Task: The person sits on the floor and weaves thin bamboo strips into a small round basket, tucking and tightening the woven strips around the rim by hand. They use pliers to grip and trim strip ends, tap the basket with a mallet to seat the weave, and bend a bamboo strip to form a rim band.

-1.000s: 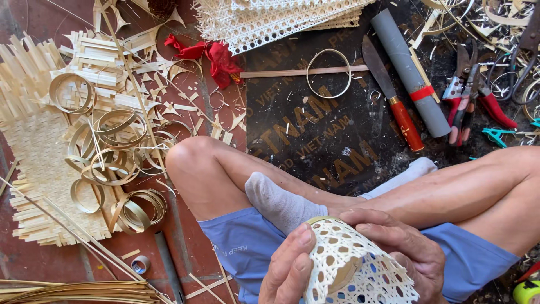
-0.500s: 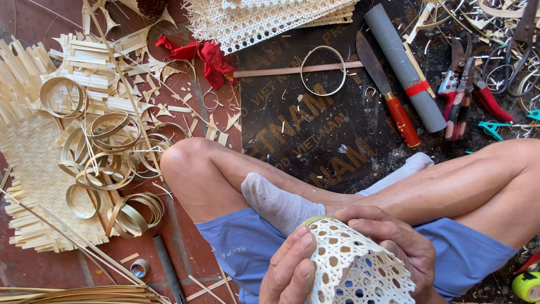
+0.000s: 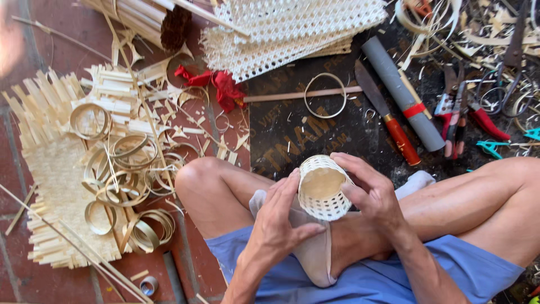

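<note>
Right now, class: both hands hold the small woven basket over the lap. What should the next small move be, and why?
Probably turn the small woven basket a little between the left hand and right hand. Its open mouth faces up at the camera, showing only the inside and rim; the outer weave and base are mostly hidden, so turning would show them.

At frame centre, the small basket [image 3: 323,188] is pale woven cane, matt and open-meshed. The knife [image 3: 388,119] at upper right has a dull metal blade and glossy red handle. Left, curled bamboo strips [image 3: 121,180] look smooth and tan.
</note>
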A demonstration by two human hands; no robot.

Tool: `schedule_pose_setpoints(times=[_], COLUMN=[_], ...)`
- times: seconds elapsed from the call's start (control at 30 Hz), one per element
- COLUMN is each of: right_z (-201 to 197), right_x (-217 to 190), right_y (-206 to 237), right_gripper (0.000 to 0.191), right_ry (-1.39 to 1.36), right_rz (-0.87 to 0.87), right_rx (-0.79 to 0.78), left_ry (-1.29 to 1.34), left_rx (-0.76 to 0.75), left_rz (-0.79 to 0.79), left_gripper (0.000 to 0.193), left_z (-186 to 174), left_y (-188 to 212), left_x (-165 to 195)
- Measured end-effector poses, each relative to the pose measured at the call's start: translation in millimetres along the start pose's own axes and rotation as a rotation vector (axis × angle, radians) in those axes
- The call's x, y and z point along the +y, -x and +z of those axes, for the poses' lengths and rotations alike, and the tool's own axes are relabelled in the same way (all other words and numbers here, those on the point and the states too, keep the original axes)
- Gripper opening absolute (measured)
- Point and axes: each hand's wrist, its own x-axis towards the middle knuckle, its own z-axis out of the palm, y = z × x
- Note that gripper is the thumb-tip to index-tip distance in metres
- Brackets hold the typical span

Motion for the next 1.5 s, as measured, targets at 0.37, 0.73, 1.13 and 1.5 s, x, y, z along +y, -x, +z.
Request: schedule_pose_setpoints(times=[0.37, 0.73, 1.13, 1.5], right_z=[-10.7, -0.5, -21.0, -31.0], right_x=[0.8, -7.7, 9.2, -62.3], right_y=[1.7, -27.4, -125.4, -73.2], right_gripper=[0.037, 0.014, 0.02, 0.026], right_ry=[0.39, 0.8, 1.024, 0.901], right_rz=[0.227, -0.318, -0.432, -0.822], right_rx=[0.253, 0.234, 0.11, -0.07], left_ry=[-0.008, 0.101, 0.101, 1.122], left_rx=[-0.019, -0.084, -0.03, 0.217], left_rz=[-0.271, -0.381, -0.409, -0.504], left_gripper=[0.036, 0.04, 0.04, 0.037], left_z=[41.4, 39.2, 46.3, 6.8], left_y=[-35.0, -44.4, -43.0, -64.5], left_x=[-48.4, -38.6, -43.0, -39.4])
